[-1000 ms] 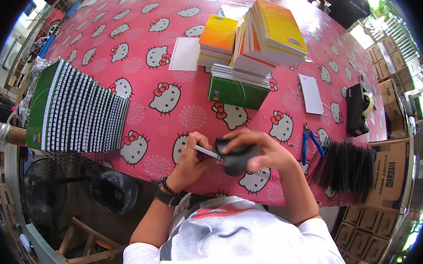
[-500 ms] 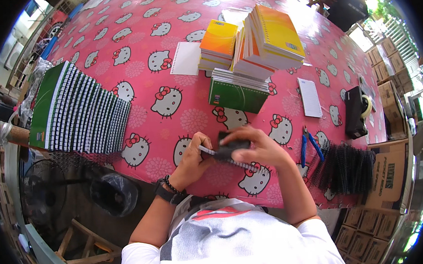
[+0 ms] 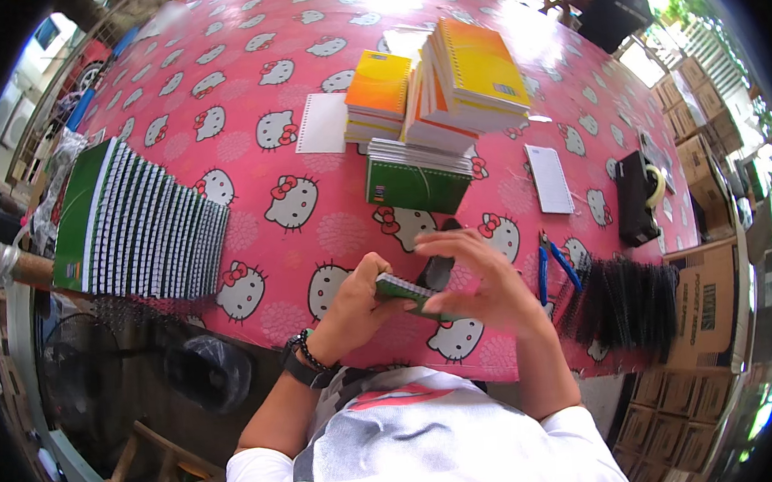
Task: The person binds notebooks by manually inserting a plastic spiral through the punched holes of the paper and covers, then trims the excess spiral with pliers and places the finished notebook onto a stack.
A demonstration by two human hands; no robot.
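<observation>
Closed around the left end of a small green notebook (image 3: 392, 284) is my left hand (image 3: 352, 312), with the notebook's white-toothed edge upward. My right hand (image 3: 488, 286) hovers at its other end, fingers spread and slightly blurred, thumb close to the cover. Just beyond the notebook, beneath the right fingers, is a dark block-like object (image 3: 439, 274); whether those fingers touch it I cannot tell. Ahead stands a row of green notebooks (image 3: 418, 182). Blue-handled pliers (image 3: 557, 266) lie to the right, beside a heap of black spiral wires (image 3: 624, 310).
A tall stack of green spiral notebooks (image 3: 151, 224) leans at the left. Orange-yellow notebooks (image 3: 481, 63) are piled behind the green row. White pads (image 3: 550, 179) lie on the pink table (image 3: 252, 218). A black tape dispenser (image 3: 635, 199) stands right, near cardboard boxes (image 3: 704, 310).
The notebook has tilted so its green cover shows. My right hand has lifted away from the dark object and its fingers have spread. The view has shifted slightly.
</observation>
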